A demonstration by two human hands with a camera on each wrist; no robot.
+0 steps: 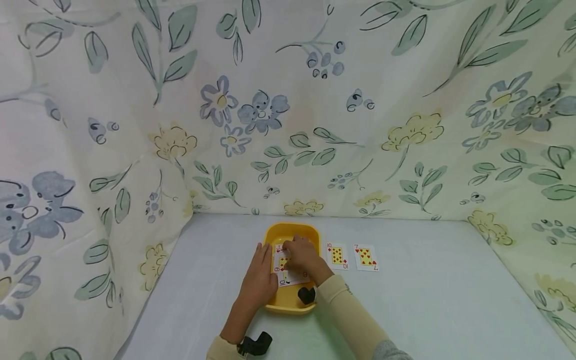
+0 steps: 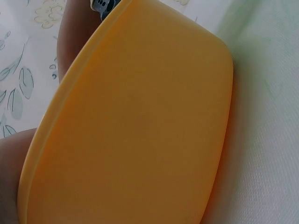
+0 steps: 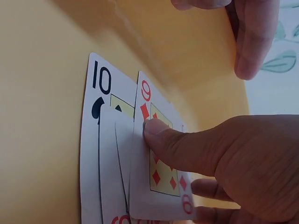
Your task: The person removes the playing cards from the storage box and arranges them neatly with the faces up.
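Observation:
A yellow plastic tray (image 1: pixel 288 304) with a raised rim stands on the table. Inside it, my right hand (image 1: pixel 302 254) pinches a playing card with red diamonds (image 3: pixel 161 184), its thumb pressed on the card's face. Behind that card, a ten of spades (image 3: pixel 91 140) and another white card (image 3: pixel 112 163) overlap in the tray. My left hand (image 1: pixel 261 277) rests along the tray's left rim with its fingers straight. The left wrist view is mostly filled by the tray's outer wall (image 2: pixel 135 116).
Right of the tray, a ten of diamonds (image 1: pixel 337 256) and a seven of hearts (image 1: pixel 366 257) lie face up on the white table (image 1: pixel 427 300). Floral cloth (image 1: pixel 288 100) hangs behind and along both sides. Black wrist cameras (image 1: pixel 258 344) sit on both wrists.

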